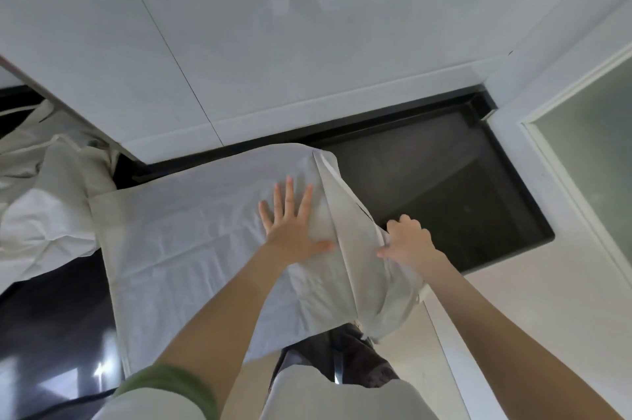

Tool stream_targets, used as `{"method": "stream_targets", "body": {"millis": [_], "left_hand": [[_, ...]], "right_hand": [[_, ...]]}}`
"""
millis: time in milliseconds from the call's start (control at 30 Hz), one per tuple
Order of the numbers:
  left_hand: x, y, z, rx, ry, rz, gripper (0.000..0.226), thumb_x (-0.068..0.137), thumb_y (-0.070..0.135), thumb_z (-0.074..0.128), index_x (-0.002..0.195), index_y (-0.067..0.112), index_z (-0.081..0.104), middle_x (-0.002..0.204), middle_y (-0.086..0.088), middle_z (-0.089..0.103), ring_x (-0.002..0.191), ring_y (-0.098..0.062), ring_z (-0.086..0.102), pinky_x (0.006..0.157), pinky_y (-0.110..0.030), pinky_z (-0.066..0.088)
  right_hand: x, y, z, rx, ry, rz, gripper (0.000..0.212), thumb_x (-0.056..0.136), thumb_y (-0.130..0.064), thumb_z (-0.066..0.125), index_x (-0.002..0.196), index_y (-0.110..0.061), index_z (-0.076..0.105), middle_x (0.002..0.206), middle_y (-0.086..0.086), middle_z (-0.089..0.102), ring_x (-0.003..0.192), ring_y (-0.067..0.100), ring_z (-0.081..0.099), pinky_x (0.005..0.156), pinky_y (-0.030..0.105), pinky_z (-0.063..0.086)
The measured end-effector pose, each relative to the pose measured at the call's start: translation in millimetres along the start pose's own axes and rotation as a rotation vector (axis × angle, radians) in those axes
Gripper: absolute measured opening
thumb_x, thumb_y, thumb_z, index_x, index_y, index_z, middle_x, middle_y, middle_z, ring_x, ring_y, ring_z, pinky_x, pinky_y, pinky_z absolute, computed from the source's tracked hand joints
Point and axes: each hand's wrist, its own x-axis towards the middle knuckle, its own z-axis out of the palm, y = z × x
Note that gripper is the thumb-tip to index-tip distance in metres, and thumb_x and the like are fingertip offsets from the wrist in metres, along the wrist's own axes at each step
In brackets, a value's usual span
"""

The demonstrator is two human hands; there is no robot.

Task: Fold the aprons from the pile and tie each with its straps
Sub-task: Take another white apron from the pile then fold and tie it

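Nearest, a green-cuffed sleeve (171, 385) frames the left forearm, and the near edge of the white apron (178, 248) hangs over the front of the dark countertop (444, 187) toward the person's body. The apron lies spread across the middle of the counter, likely so it can be folded flat.

The left hand (290, 224) rests on it palm down with fingers straight and spread, apparently pinning the cloth so it does not slide while the other side is moved. Just to its right, the right hand (407, 241) has its fingers curled round a bunched, raised flap at the apron's right edge, thumb toward the left hand. This looks like a fold being brought over leftward. I cannot pick out the straps with certainty.

Further left, the rumpled pile of aprons (44, 214) waits, touching the spread apron's left edge. Beyond the counter rises a white wall (307, 43).
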Motion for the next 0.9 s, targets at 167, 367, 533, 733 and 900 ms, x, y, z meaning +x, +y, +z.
{"method": "stream_targets", "body": {"millis": [167, 367, 533, 733, 900], "left_hand": [[-12.2, 17.8, 16.2, 0.057, 0.087, 0.162, 0.096, 0.091, 0.063, 0.041, 0.147, 0.028, -0.028, 0.154, -0.007, -0.036, 0.141, -0.027, -0.032, 0.115, -0.057, -0.012], [-7.1, 22.7, 14.8, 0.17, -0.094, 0.151, 0.115, 0.073, 0.085, 0.041, 0.141, 0.034, -0.037, 0.146, -0.004, -0.047, 0.136, -0.03, -0.04, 0.11, -0.056, -0.02], [-10.7, 13.1, 11.0, 0.2, -0.136, 0.194, 0.132, 0.066, 0.083, 0.056, 0.131, 0.032, -0.047, 0.141, -0.001, -0.053, 0.13, -0.027, -0.047, 0.11, -0.056, -0.023], [-12.3, 22.0, 8.4, 0.19, -0.141, 0.173, 0.127, 0.07, 0.077, 0.058, 0.142, 0.031, -0.036, 0.147, -0.001, -0.047, 0.135, -0.026, -0.042, 0.112, -0.055, -0.021], [4.6, 88.0, 7.9, 0.02, 0.219, -0.002, 0.074, 0.091, 0.063, 0.04, 0.149, 0.02, 0.023, 0.159, -0.008, 0.004, 0.147, -0.028, -0.001, 0.118, -0.05, -0.003]], "right_hand": [[7.4, 27.3, 2.1, 0.439, -0.064, -0.008, 0.026, 0.091, -0.03, 0.059, 0.088, -0.007, 0.047, 0.083, 0.004, 0.049, 0.076, 0.018, 0.05, 0.069, 0.03, 0.039], [0.6, 54.8, -30.4, 0.453, 0.054, -0.076, 0.037, 0.089, -0.04, 0.061, 0.073, -0.016, 0.038, 0.072, 0.0, 0.047, 0.064, 0.014, 0.045, 0.058, 0.029, 0.032], [17.4, 97.1, -67.3, 0.18, 0.129, -0.102, 0.027, 0.084, -0.046, 0.063, 0.091, -0.022, 0.051, 0.084, -0.003, 0.059, 0.076, 0.014, 0.056, 0.067, 0.029, 0.043], [56.2, 140.2, -76.4, 0.179, 0.335, -0.244, 0.013, 0.094, -0.017, 0.055, 0.096, -0.005, 0.058, 0.092, 0.006, 0.052, 0.089, 0.024, 0.053, 0.077, 0.031, 0.04], [74.6, 146.9, -67.7, 0.206, 0.464, -0.158, 0.019, 0.092, -0.024, 0.06, 0.096, -0.005, 0.06, 0.095, 0.004, 0.044, 0.102, 0.029, 0.045, 0.088, 0.038, 0.032]]}}
